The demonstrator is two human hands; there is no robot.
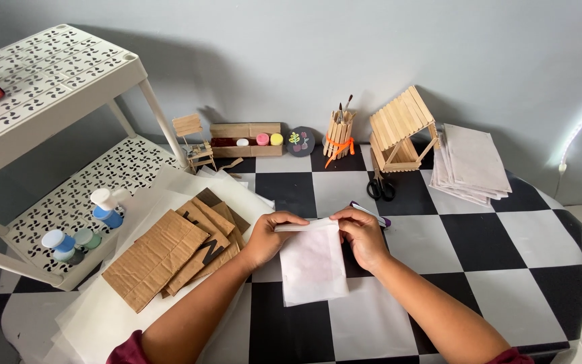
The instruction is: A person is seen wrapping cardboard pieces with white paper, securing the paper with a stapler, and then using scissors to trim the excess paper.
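Black and white checks cover the tabletop (479,236) that stands against a plain grey wall, and both of the person's hands meet over its middle. Left hand (269,237) and right hand (365,236) each pinch the top edge of a thin, translucent white paper sheet (311,266), thumbs and fingertips pressed together on a narrow strip that looks folded over along that edge; the rest of the sheet lies flat on the table below the hands. Judging from this, a fold along the top seems begun or just creased, while the sheet's lower part shows no folds yet. Just behind the right hand lies a white and purple marker (372,214). Left of the left hand, a fan of brown corrugated cardboard pieces (170,253) rests on large white paper sheets (95,317), apparently untouched for now. Farther back lie black-handled scissors (380,187), a small house of wooden craft sticks (402,131), a craft-stick brush holder with an orange ribbon (338,138) and a wooden box holding small paint pots (247,139). A stack of similar white paper sheets (473,165) waits at the back right, which suggests more remain to be worked. At left stands a white perforated plastic shelf rack (55,74) bearing small paint bottles (106,209).
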